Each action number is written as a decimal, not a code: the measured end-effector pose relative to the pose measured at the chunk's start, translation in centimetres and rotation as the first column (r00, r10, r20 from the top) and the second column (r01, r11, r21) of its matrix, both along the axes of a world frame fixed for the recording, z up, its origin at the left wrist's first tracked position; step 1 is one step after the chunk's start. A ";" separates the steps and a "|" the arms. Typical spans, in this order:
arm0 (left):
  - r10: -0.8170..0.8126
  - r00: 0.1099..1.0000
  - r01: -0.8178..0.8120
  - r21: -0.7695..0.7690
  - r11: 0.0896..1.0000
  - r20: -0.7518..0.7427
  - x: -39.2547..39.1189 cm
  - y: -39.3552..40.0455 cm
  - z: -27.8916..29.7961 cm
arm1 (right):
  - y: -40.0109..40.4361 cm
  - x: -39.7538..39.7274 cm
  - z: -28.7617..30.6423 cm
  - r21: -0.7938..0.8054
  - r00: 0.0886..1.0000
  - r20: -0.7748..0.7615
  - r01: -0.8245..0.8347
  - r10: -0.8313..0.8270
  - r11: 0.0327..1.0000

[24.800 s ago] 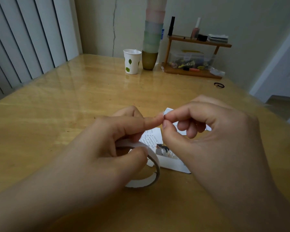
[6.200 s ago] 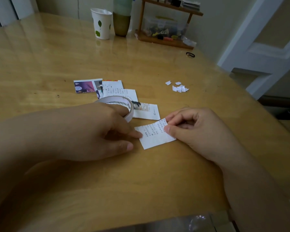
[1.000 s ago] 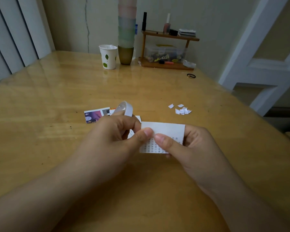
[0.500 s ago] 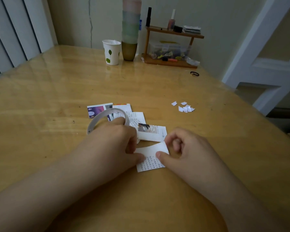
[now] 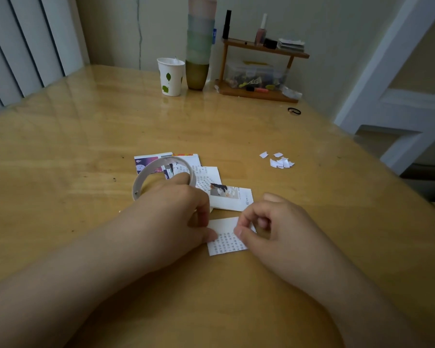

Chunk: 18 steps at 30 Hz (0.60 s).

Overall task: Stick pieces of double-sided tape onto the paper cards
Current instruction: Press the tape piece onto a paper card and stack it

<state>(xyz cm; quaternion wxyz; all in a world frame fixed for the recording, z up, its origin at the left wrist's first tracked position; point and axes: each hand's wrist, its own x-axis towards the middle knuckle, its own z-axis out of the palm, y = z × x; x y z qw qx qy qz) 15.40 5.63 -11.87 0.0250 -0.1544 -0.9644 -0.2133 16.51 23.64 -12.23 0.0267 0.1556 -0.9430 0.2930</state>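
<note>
Head view looks down at a wooden counter (image 5: 86, 136) where both hands meet over one card (image 5: 225, 241) lying flat near the front. That card shows rows of small print on its lower half and a plain white band along its upper edge. The left hand (image 5: 171, 217) has its fingers curled: the thumb tip presses on the card's left edge, and the other fingers hold the tape roll (image 5: 158, 177), which tilts up behind the knuckles with its far rim over the card pile. The right hand (image 5: 269, 227) is also curled, its thumb tip pressing the card's right side while the index finger bends down onto the white band; whether a piece of tape sits between those fingers cannot be told.

Just behind the hands lies a loose pile of cards (image 5: 231, 197), overlapping one another, one with a purple print at the far left and one with a small picture nearest the hands. To the right of the pile, well apart, sits a little heap of white scraps (image 5: 280, 162).

At the far edge stand a paper cup (image 5: 171, 76) with green leaf marks, a tall stack of cups (image 5: 199, 46) just beside it, and a small wooden shelf (image 5: 259, 69) with bottles and a clear box. A black hair tie (image 5: 294, 111) lies near the shelf.
</note>
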 end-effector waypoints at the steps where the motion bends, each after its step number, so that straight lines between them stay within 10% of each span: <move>1: 0.001 1.000 -0.001 -0.006 1.000 -0.003 -0.1 0.0 0.0 | -0.1 0.1 0.1 -0.003 1.000 0.003 -0.001 0.001 1.000; 18: -0.021 0.999 0.020 -0.031 0.999 -0.025 0.1 0.3 0.1 | -0.8 -0.1 0.1 -0.011 0.999 0.047 -0.026 0.027 1.000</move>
